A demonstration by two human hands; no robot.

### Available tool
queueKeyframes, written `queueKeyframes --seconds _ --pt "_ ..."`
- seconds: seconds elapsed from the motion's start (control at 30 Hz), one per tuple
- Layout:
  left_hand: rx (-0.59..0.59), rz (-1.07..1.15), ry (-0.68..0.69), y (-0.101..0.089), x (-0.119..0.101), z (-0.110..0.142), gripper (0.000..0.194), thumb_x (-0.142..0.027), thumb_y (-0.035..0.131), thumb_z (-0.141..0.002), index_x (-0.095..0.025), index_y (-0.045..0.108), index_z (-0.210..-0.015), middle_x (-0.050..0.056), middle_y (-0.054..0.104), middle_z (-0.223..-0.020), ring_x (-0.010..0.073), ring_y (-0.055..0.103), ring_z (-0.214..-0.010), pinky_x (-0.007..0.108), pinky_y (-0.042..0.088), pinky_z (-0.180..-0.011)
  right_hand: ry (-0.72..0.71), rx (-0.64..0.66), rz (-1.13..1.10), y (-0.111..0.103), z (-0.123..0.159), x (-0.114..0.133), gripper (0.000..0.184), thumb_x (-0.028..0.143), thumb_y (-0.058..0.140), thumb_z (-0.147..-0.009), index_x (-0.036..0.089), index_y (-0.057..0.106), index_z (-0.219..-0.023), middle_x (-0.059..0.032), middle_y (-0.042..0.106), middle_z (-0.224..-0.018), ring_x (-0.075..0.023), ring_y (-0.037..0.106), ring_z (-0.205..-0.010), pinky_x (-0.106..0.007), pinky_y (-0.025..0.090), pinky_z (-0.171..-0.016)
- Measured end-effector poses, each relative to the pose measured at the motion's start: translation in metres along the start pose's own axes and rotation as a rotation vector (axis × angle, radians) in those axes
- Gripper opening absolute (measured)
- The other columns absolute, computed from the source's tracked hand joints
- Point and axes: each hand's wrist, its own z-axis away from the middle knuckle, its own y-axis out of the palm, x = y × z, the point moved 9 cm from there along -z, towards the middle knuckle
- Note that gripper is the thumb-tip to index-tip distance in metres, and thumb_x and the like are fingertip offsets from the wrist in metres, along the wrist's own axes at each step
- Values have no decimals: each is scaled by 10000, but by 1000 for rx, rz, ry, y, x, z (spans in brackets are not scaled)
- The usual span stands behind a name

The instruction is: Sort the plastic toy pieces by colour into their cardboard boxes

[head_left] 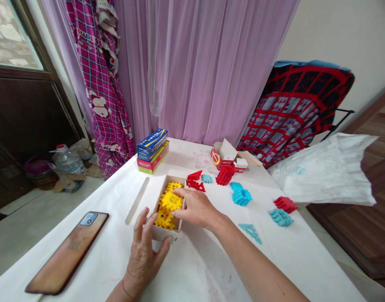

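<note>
My left hand [144,256] grips the near end of an open white cardboard box [162,233], its fingers pressed against the box wall. The box is packed with yellow interlocking plastic pieces [171,202]. My right hand [192,207] reaches over the box, with thumb and fingers closed around the top yellow piece. Beyond it lie loose red pieces [225,174] and blue pieces [241,197] on the white-covered table [192,268]. More red [285,204] and blue [280,217] pieces lie to the right.
A smartphone [66,251] lies face down at the table's left edge. At the back stand a stack of blue and red boxes [152,151] and a torn red-and-white carton [224,154]. A white plastic bag [324,167] hangs over the right edge, above a wooden floor.
</note>
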Motion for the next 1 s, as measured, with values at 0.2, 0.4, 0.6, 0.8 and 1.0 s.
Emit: queueKeyframes --seconds 0.2,0.4,0.6,0.8,1.0 --pt "4 -8 5 -1 -2 -1 659 -253 629 -847 -196 340 -1436 209 393 -1457 315 442 -1359 486 523 -1001 -94 -27 80 -9 -8 -4 465 351 660 -823 239 636 -1274 -80 648 -1286 -259 565 -1179 -404 422 -1016" --pt "12 -16 3 2 -1 0 621 -255 623 -851 -196 365 -1413 207 396 -1453 310 464 -1340 475 539 -979 -117 -31 314 -9 -25 -15 314 177 500 -915 269 735 -1103 -77 596 -1327 -267 468 -1230 -464 372 -1010" --pt "20 -18 -4 2 -1 1 587 -269 616 -858 -179 385 -1389 202 396 -1451 298 453 -1351 463 531 -997 -158 58 420 19 -39 -3 315 185 502 -913 302 740 -1083 -65 506 -1415 -260 363 -1294 -454 347 -976" --pt "22 -21 -2 3 -1 1 566 -273 604 -867 -180 387 -1380 198 394 -1449 287 445 -1358 445 540 -988 -137 59 415 20 -44 -9 347 192 468 -926 323 726 -1117 -55 530 -1387 -254 391 -1261 -440 340 -958" --pt "28 -26 4 3 -1 0 543 -278 598 -871 -165 400 -1364 207 396 -1443 289 446 -1357 441 543 -984 -8 -12 441 5 -47 -26 340 173 468 -921 292 741 -1086 -71 571 -1347 -240 430 -1216 -404 332 -938"
